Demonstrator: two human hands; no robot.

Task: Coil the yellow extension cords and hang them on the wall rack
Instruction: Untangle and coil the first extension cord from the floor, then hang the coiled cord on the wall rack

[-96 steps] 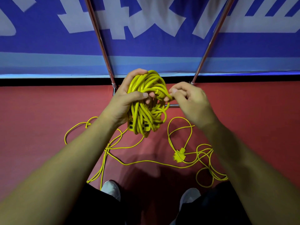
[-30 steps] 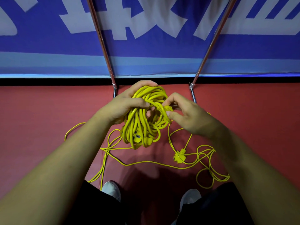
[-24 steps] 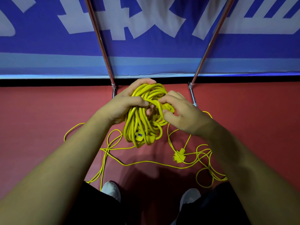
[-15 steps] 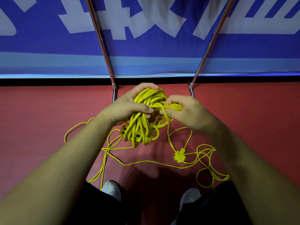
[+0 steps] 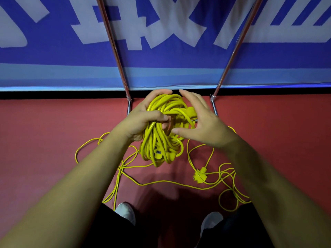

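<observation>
At centre view, the left hand grasps the coil: its fingers wrap over the top of the bundle and the thumb lies across the front strands. The right hand is released, fingers straight and spread, at the coil's right side beside a plug lying across the upper loops. Contact with the coil cannot be confirmed.

Step in hand, as judged: finishing the first coil, with the plug end tucked in. The next move calls for the left hand's grip to be kept firm so the loops do not spill, then a lift to the rack. No hook is in view.

The coil hangs clear of the floor, in front of the two rack poles. It is thick and uneven, loops of differing length, with a socket dangling at the bottom.

Thinner loose cord lies uncoiled on the floor below, near the shoes. This remains to be coiled.
</observation>
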